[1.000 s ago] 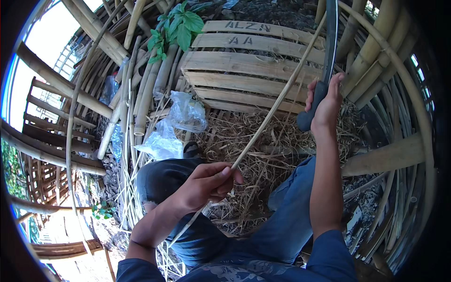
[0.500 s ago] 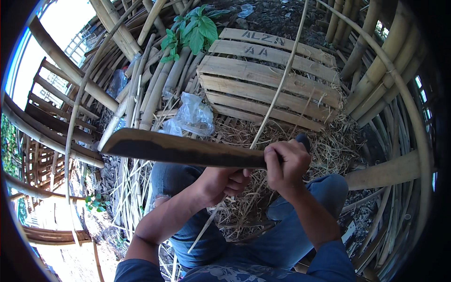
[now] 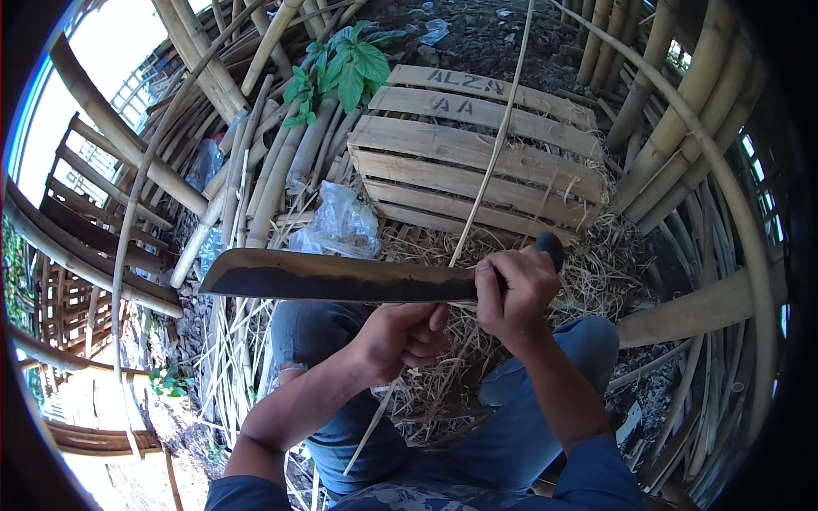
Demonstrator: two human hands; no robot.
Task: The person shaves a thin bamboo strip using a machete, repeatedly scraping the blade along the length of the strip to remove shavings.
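A machete with a long, broad blade [image 3: 332, 274] lies almost level across my view, its tip to the left. My right hand [image 3: 518, 291] is closed around its dark handle [image 3: 550, 247]. Below the blade, my left hand [image 3: 402, 337] is closed on a thin bamboo strip [image 3: 487, 175]. The strip runs from the top edge down behind the blade and through the left fist. Its lower end [image 3: 366, 439] slants down over my left thigh. Where strip and blade cross, I cannot tell whether they touch.
A slatted wooden crate [image 3: 477, 140] rests ahead on bamboo shavings [image 3: 588, 272]. Crumpled clear plastic [image 3: 341, 221] and a green plant [image 3: 345, 72] are left of it. Bamboo poles [image 3: 711, 102] stand at right, and a curved pole [image 3: 716, 162] arches there. Cut strips [image 3: 234, 341] lie at left.
The machete's tip has dropped a little and the blade is more level. My left hand has moved slightly lower, while the right keeps its grip. The whole view has shifted slightly.
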